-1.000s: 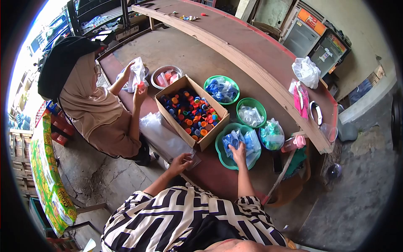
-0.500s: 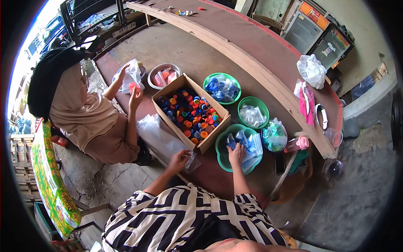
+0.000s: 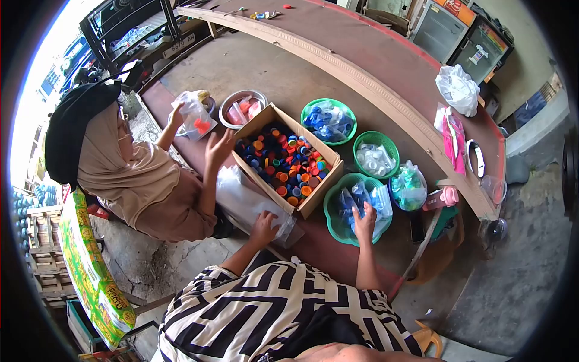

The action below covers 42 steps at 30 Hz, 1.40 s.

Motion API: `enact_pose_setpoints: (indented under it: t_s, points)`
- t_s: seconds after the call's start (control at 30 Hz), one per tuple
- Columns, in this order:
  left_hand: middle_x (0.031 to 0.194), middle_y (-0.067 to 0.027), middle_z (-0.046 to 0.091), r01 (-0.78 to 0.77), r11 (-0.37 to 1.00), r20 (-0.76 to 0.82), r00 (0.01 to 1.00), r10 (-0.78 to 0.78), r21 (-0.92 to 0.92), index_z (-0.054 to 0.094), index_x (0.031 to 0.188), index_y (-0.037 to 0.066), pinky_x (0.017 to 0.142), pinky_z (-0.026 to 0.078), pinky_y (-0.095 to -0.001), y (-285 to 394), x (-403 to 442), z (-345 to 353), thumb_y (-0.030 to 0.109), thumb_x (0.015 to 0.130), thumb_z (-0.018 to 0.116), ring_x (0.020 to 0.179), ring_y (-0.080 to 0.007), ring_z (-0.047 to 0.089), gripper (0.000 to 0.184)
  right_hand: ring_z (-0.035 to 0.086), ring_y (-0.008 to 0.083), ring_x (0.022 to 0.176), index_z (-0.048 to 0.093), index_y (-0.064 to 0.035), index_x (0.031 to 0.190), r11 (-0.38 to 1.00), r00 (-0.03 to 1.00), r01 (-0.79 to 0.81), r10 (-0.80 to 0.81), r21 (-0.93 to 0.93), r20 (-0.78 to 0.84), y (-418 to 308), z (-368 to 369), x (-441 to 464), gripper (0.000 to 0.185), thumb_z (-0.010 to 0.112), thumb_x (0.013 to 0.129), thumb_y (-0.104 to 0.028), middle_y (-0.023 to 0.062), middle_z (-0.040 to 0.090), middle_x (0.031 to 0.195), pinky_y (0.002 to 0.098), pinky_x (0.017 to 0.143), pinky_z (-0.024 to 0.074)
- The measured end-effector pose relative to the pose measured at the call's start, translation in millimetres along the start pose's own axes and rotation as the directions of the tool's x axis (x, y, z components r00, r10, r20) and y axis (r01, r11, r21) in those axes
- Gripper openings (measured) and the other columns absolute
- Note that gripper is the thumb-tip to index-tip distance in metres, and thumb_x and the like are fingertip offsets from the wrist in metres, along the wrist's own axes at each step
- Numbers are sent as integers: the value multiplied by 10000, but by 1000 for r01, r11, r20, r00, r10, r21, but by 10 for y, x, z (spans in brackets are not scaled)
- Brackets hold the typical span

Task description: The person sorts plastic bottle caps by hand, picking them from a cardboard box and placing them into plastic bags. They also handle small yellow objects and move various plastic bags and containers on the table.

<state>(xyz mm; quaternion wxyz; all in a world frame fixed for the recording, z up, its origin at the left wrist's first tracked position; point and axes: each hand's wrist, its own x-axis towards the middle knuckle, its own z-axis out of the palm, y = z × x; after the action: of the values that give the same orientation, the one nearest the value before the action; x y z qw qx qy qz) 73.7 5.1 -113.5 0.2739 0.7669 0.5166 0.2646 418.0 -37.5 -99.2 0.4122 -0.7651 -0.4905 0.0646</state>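
Observation:
My left hand (image 3: pixel 263 229) rests on the near end of a stack of clear plastic bags (image 3: pixel 247 196), its fingers apart. My right hand (image 3: pixel 365 224) is raised over a green scalloped basin (image 3: pixel 335 232), open, with thumb and forefinger spread. Inside the basin lie clear bags with blue contents (image 3: pixel 356 196). Beyond my hands stands an open cardboard box (image 3: pixel 313 202) full of loose bottle caps (image 3: pixel 283 163) in orange, blue, red and other colours.
A co-worker (image 3: pixel 145 175) on the left holds a clear bag with red pieces (image 3: pixel 196 117). Past the box are a metal bowl (image 3: pixel 262 96), a green basket of blue bagged pieces (image 3: pixel 350 110) and one of whitish pieces (image 3: pixel 392 142). A pink bottle (image 3: pixel 443 198) lies to the right.
My right hand has lifted from the bags in the basin, and its fingers have spread. My left hand has settled onto the plastic bags. The co-worker's near hand has come away from their bag.

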Motion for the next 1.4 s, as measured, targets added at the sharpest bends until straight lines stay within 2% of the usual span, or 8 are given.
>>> enact_pose_setpoints:
  t_s: [0.1, 0.37, 0.73, 0.93, 1.07, 1.23, 1.37, 1.4]
  points:
    - [1101, -138, 541, -43, 977, 37, 999, 36, 210, 597, 1092, 69, 872, 455, -428, -109, -206, 87, 203, 632, 766, 1009, -349, 516, 508, 522, 341, 1019, 578, -4, 1071, 998, 990, -30, 21, 61, 143, 133, -116, -147, 338, 704, 805, -172, 172, 580, 1052, 429, 905, 416]
    - [1050, -122, 586, -57, 955, 221, 975, -9, 291, 662, 954, 68, 884, 453, -403, -211, -160, 119, 131, 762, 591, 990, -317, 550, 214, 551, 282, 1009, 609, -36, 1020, 974, 985, -116, 88, 194, 145, -137, -395, -573, 226, 662, 801, -48, 128, 568, 1065, 380, 821, 483]
    - [906, -137, 629, -25, 1000, -102, 994, 25, 1, 658, 854, 52, 833, 460, -402, 192, -199, -298, 85, 801, 596, 940, -326, 592, 88, 555, 275, 1022, 609, -44, 1025, 947, 983, 103, -143, 305, 112, -618, -491, -672, 218, 650, 811, -36, 114, 582, 1086, 370, 817, 482]
    - [869, -135, 640, -118, 975, 58, 990, 131, -188, 626, 869, 42, 753, 493, -386, 1147, -301, -640, 60, 815, 607, 852, -333, 634, 59, 454, 329, 1218, 413, -91, 1360, 826, 870, 229, -411, 516, 272, -1330, -477, -849, 800, 813, 667, -111, 153, 497, 1273, 414, 1048, 340]
    - [825, -109, 648, -293, 860, 109, 924, 368, -418, 576, 950, 23, 745, 504, -362, 1614, -370, -803, 35, 825, 594, 845, -280, 664, 127, 566, 274, 1114, 395, -36, 1366, 625, 785, 326, -597, 709, 165, -1420, -267, -904, 792, 809, 696, -118, 129, 599, 1156, 377, 975, 432]
    - [867, -97, 672, -216, 815, -77, 975, 208, -537, 554, 985, -4, 737, 540, -314, 1672, -264, -1111, 19, 894, 557, 832, -188, 677, 95, 638, 184, 943, 511, 5, 1244, 638, 711, -340, -306, 691, 633, -1209, -375, -1007, 504, 726, 792, -44, 115, 660, 1014, 302, 830, 510]
    - [868, -107, 660, -171, 543, -174, 984, 46, -822, 513, 1020, 2, 713, 552, -313, 1311, -204, -1241, 42, 947, 512, 792, -192, 672, 84, 643, 160, 863, 581, -7, 1150, 711, 647, -301, -337, 635, 684, -1084, -468, -1087, 386, 721, 792, -47, 89, 674, 956, 291, 806, 509]
    - [871, -119, 655, -184, 654, -238, 971, 7, -733, 498, 998, -1, 691, 557, -318, 1332, -240, -1347, 55, 961, 491, 769, -187, 670, 67, 634, 150, 845, 593, -17, 1138, 796, 573, -262, -326, 545, 752, -1129, -534, -1117, 370, 723, 794, -58, 74, 667, 927, 288, 799, 508]
